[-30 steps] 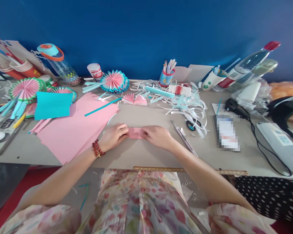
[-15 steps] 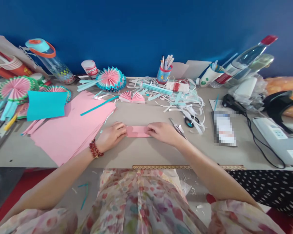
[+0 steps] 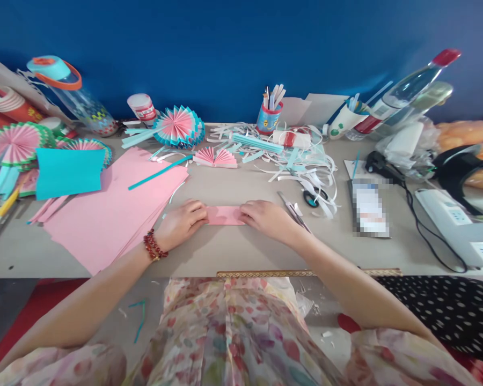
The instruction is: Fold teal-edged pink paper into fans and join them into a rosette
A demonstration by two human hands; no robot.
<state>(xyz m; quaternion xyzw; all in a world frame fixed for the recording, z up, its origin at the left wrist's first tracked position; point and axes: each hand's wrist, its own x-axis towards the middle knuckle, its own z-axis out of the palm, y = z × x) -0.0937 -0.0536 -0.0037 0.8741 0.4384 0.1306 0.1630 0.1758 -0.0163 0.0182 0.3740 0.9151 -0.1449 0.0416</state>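
Note:
A narrow folded strip of pink paper lies on the grey table in front of me. My left hand, with a red bead bracelet at the wrist, pinches the strip's left end with curled fingers. My right hand pinches the right end the same way. Both hands press the strip down against the table top.
A stack of pink sheets lies to the left with a teal sheet beyond it. Finished paper fans, a small pink fan, white and teal paper scraps, scissors, a craft knife, a pen cup, bottles and a power strip surround the work spot.
My right hand slid out to the right along the pink strip, then came back slightly. The left hand stayed on the left end. The camera view drifted a little.

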